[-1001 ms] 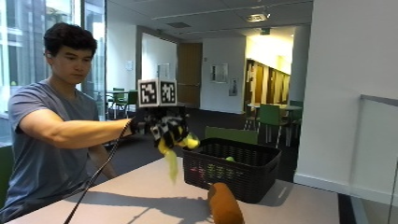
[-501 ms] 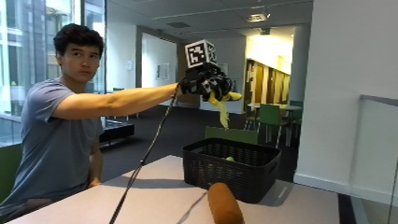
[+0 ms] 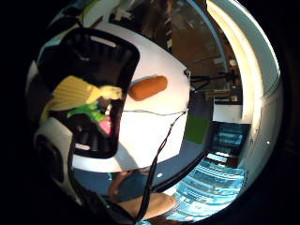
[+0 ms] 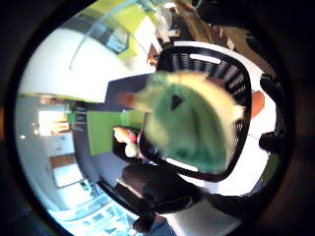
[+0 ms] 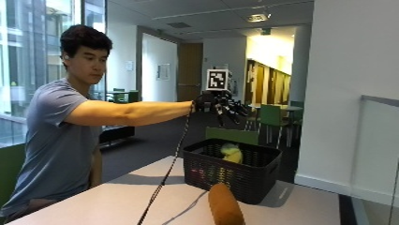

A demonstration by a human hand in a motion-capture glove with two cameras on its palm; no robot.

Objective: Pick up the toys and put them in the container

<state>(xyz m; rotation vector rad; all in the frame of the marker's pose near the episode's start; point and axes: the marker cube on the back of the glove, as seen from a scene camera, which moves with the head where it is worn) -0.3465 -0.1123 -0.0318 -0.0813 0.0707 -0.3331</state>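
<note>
Outside view: the gloved right hand point(image 5: 219, 106) is held with fingers spread, released, at frame centre above the black basket point(image 5: 232, 171). A yellow-green plush toy point(image 5: 231, 152) is seen in the basket's mouth. An orange plush toy point(image 5: 224, 206) lies on the table point(image 5: 93, 204), lower centre.

Little-finger view: the yellow-green toy point(image 3: 79, 96) is seen over the basket point(image 3: 84, 89), the orange one point(image 3: 148, 87) beside it.

Thumb view: the yellow-green toy point(image 4: 192, 123) fills the centre.

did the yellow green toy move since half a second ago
Yes. It left the gloved hand, which is spread open above, and has dropped to the black basket's rim; yellow-green toy.
</note>
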